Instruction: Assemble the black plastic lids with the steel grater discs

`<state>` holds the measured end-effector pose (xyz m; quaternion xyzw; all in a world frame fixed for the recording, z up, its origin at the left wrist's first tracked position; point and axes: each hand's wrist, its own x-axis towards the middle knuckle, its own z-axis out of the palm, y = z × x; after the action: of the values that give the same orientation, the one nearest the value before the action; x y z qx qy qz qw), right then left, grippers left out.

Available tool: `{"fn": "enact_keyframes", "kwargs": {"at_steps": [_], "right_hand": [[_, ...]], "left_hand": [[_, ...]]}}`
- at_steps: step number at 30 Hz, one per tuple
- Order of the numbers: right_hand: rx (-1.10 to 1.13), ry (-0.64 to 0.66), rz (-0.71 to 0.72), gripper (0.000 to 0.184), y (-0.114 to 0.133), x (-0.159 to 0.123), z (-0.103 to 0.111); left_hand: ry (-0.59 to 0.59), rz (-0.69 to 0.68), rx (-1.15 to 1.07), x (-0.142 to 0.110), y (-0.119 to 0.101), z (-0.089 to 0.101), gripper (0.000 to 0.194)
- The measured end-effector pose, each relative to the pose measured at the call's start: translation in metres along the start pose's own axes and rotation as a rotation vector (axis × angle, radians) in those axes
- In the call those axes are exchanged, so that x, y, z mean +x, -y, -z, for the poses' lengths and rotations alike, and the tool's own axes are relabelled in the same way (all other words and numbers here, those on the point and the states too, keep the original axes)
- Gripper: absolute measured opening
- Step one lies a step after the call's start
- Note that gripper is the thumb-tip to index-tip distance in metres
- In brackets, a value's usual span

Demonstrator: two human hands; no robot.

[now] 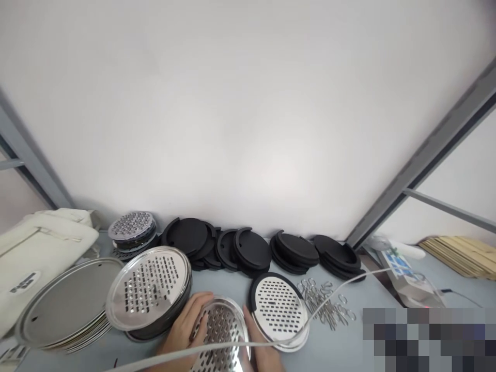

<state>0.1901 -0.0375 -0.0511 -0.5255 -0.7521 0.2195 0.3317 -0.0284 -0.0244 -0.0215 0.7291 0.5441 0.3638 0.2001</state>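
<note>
Low in the middle, my left hand (185, 324) and my right hand (264, 355) grip opposite sides of a shiny round grater plate (221, 321). Its surface has rows of raised slots; the bottom is cut off by the frame edge. Just left of my left hand is a stack of perforated metal discs (153, 289). Right of the held plate, beside my right hand, lies a white-looking slotted disc (277, 305) partly edged by a black curved rim (253, 297). A pile of small wire hooks or clips (329, 305) lies farther right.
Black round holders (253, 250) line the wall, with another grater stack (132, 227) at back left. Large metal discs (73, 305) and cream bags (42, 253) sit left. A pale cable (321, 307) crosses the foreground. A white box (411, 284) and tan sheets (461, 253) are right.
</note>
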Motion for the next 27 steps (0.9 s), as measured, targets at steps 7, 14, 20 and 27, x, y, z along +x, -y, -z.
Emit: {"fn": "enact_keyframes", "kwargs": {"at_steps": [7, 14, 20, 27], "right_hand": [[-0.038, 0.100, 0.059, 0.050, 0.016, 0.002, 0.018], [-0.112, 0.051, 0.144, 0.045, 0.020, 0.001, 0.017], [-0.256, 0.084, 0.126, 0.043, 0.018, 0.001, 0.014], [-0.309, 0.052, 0.156, 0.042, 0.019, -0.001, 0.015]], "left_hand": [[0.039, -0.026, -0.032, -0.001, -0.007, 0.002, 0.025], [0.059, -0.097, -0.017, 0.002, -0.006, 0.005, 0.019], [0.089, -0.145, -0.019, 0.001, -0.003, 0.006, 0.016], [0.113, -0.196, 0.002, 0.001, -0.008, 0.011, 0.021]]}}
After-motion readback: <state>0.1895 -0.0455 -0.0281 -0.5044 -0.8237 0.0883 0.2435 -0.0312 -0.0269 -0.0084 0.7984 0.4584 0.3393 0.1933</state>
